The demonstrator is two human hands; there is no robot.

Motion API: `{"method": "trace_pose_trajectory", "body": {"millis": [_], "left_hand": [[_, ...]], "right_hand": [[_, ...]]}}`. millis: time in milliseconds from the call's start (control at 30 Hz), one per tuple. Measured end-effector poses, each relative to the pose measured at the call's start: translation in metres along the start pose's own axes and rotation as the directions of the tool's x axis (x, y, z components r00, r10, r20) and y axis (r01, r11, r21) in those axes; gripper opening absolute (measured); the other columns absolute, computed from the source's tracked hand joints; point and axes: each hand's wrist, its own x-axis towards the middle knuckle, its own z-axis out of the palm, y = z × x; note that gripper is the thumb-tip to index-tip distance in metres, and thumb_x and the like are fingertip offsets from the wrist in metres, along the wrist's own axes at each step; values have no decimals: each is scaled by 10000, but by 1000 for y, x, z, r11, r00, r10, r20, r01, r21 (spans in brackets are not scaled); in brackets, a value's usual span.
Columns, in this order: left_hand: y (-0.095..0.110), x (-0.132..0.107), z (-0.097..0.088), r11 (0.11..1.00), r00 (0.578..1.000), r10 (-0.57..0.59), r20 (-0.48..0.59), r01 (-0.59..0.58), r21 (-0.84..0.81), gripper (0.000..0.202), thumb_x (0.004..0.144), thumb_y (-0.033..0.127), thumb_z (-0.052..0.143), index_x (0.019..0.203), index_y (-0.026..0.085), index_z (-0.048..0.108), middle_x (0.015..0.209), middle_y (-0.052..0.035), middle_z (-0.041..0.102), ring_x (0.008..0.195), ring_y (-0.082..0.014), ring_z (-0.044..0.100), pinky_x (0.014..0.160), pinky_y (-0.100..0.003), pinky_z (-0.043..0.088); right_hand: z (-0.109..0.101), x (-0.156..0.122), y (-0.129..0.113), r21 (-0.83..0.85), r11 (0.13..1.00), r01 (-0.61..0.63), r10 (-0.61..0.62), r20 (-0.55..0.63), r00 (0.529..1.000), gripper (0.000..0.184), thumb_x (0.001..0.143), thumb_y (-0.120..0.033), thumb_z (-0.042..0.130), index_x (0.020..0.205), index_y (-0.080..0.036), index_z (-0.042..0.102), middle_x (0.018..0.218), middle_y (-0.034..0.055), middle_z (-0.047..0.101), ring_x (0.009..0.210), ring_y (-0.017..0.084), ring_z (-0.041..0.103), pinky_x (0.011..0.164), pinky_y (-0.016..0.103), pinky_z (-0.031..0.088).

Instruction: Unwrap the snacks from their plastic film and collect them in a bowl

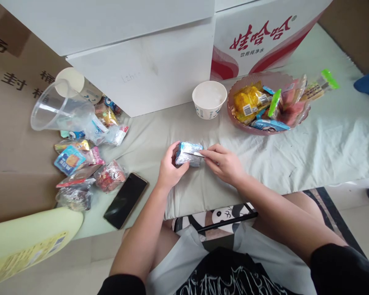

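Observation:
My left hand (169,167) grips a small blue and silver plastic-wrapped snack packet (189,150) from its left side, thumb along the near edge. From the right, my right hand (224,163) pinches a small, thin, blade-like tool (196,154). The tool lies across the front of the packet, its tip pointing left; whether it has cut the wrapper I cannot tell. Behind the packet stands a white paper bowl (209,98) with a pale inside. Right of that bowl, a pink see-through basin (249,130) holds several wrapped snacks.
Several wrapped snacks (69,159) are heaped at the left, with a clear plastic cup (49,106) lying above them. A dark phone (126,200) rests near the table's front edge. White cartons (147,69) line the back, and a pale yellow rounded object (33,239) occupies the lower left.

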Motion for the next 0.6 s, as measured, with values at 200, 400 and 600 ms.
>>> {"method": "trace_pose_trajectory", "body": {"millis": [200, 400, 600], "left_hand": [[3, 10, -16, 932, 974, -131, -187, 57, -358, 652, 618, 301, 881, 1207, 255, 607, 1139, -56, 716, 987, -203, 708, 808, -297, 595], [6, 11, -23, 894, 971, -160, -176, 67, -443, 730, 609, 400, 912, 1241, 330, 553, 1028, 3, 675, 856, -145, 678, 683, -225, 556], [14, -1, 3, 993, 997, -64, -48, 58, -106, 435, 804, 593, 722, 1008, 211, 684, 975, -53, 711, 860, -180, 668, 788, -297, 554]], "right_hand": [[-10, 0, 8, -212, 977, 6, -7, -5, 1000, 323, 1019, -257, 484, 1191, -254, 757, 1010, 75, 725, 830, 191, 677, 673, 304, 501], [-27, 2, 30, -324, 938, -120, 78, -139, 987, 273, 965, -235, 527, 1125, -243, 748, 1006, 101, 702, 896, 257, 632, 744, 373, 483], [-14, 3, 24, -243, 964, -107, 83, -106, 991, 332, 901, -242, 594, 1224, -224, 666, 1097, 139, 684, 1043, 330, 618, 937, 509, 477]]}}
